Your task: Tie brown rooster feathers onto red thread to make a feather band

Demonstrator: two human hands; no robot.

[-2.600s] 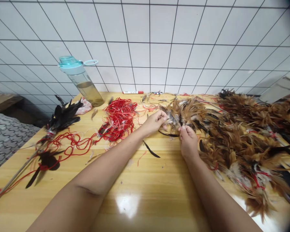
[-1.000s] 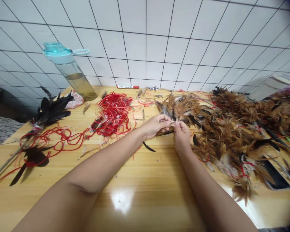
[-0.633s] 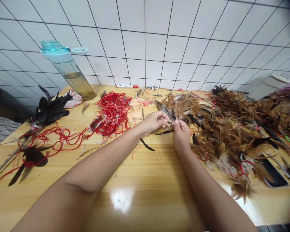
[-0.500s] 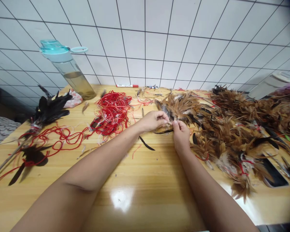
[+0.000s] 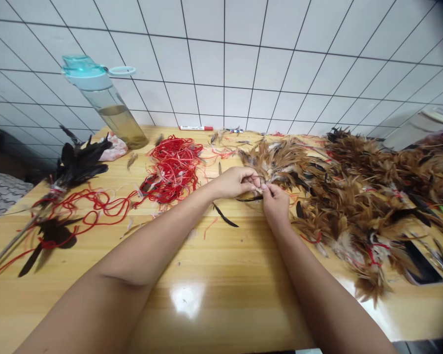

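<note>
My left hand (image 5: 239, 182) and my right hand (image 5: 275, 202) meet over the middle of the table, fingertips almost together. Both pinch at something small and pale between them, too small and covered to make out. Just beyond the fingers lies a bunch of brown feathers (image 5: 280, 158). A dark feather (image 5: 248, 199) shows right under my fingertips, and a curved black feather (image 5: 226, 217) rests nearer to me. To the right of my right hand spreads a heap of brown feathers (image 5: 339, 206), with a red tie (image 5: 372, 255) around one bundle.
A tangle of red string (image 5: 175, 169) lies left of my hands. Farther left are black feathers bound to a stick (image 5: 76, 164) and a bottle (image 5: 116, 115) with brownish liquid. A red marker (image 5: 195, 128) lies by the tiled wall, a phone (image 5: 423, 263) at the right.
My right hand has shifted slightly left, bringing the fingertips closer together. The whole view has moved a little; the other things lie as before.
</note>
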